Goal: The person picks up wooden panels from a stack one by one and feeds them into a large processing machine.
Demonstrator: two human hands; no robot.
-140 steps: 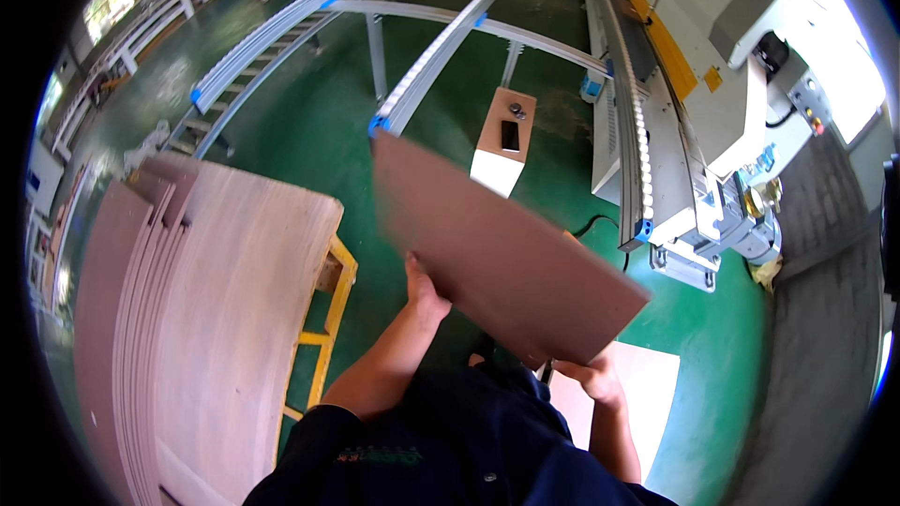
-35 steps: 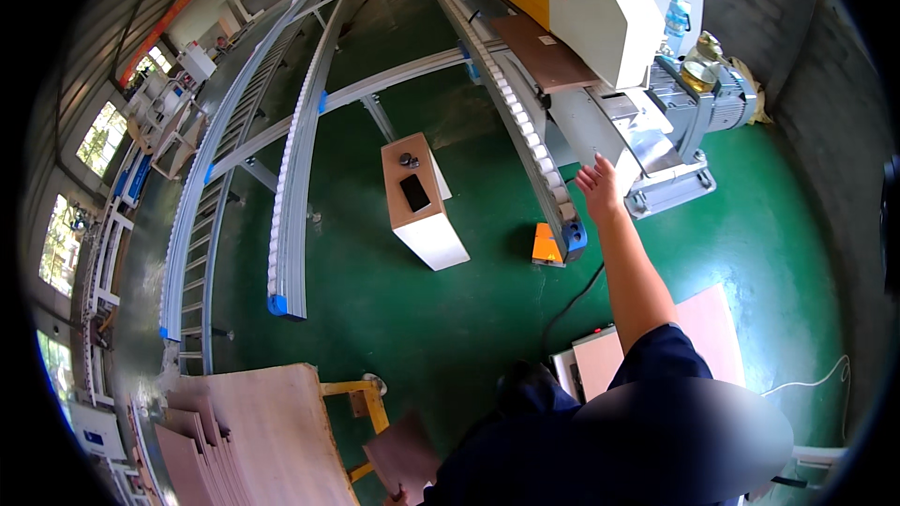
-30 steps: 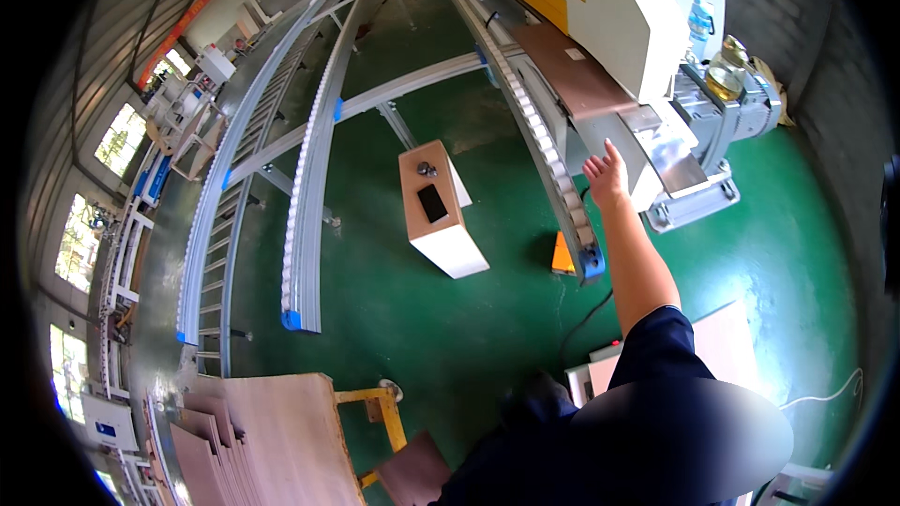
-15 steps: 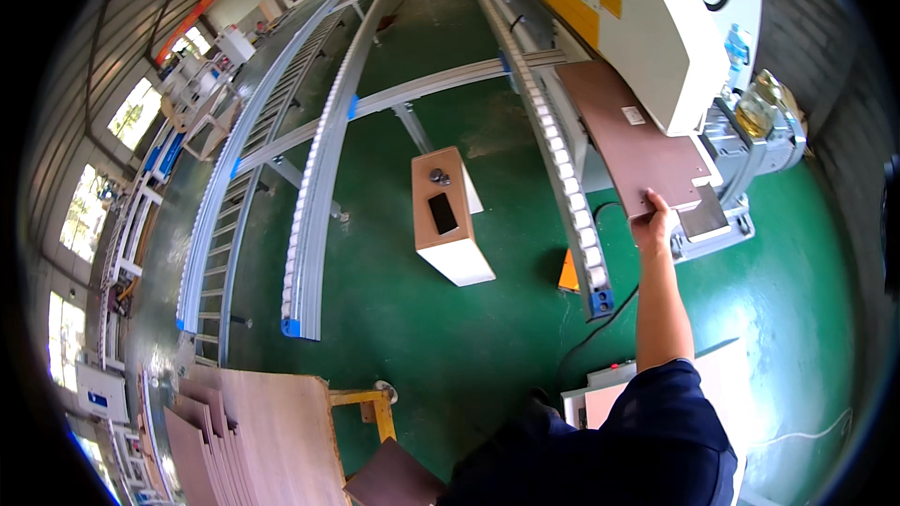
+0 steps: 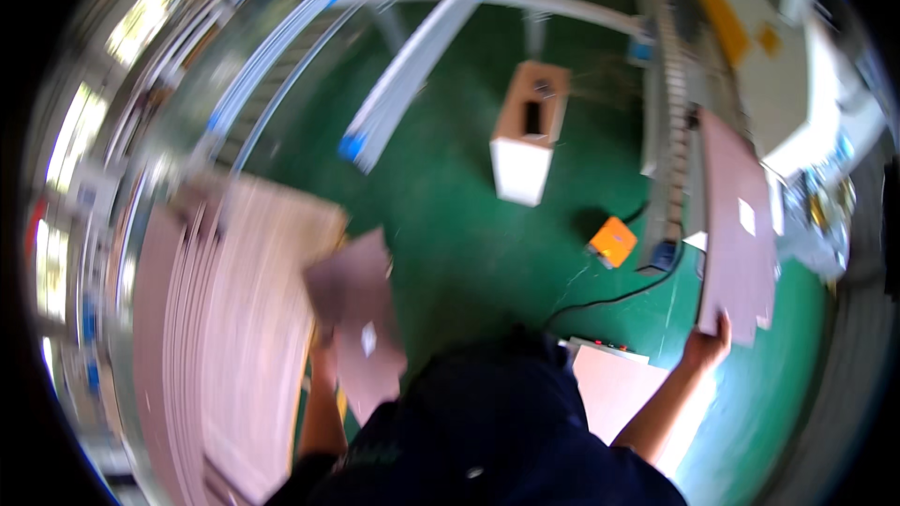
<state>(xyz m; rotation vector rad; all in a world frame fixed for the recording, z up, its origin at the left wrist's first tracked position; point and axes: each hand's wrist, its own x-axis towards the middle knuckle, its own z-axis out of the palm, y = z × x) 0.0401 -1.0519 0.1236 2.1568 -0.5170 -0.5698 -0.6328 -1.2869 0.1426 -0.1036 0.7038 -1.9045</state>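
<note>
My right hand (image 5: 710, 347) grips the near end of a long brown panel (image 5: 727, 197) with a white label, beside the machine at the right. On the left, my left hand (image 5: 323, 358) is at the edge of a smaller brown panel (image 5: 361, 295), which also bears a white label. That panel is tilted and held up beside a stack of boards; most of the left fingers are hidden behind it. Motion blurs much of the picture.
A roller rail (image 5: 673, 131) runs along the right panel, with an orange box (image 5: 613, 242) and a black cable on the green floor. A cabinet-like box (image 5: 521, 169) carries a phone. Leaning boards (image 5: 258, 319) stand left; a pink-topped unit (image 5: 614, 384) is near my right arm.
The view has swung, shifting the surroundings in the picture. The long panel now sits farther from the machine head, still in my right hand. My left hand and its panel have come into view.
</note>
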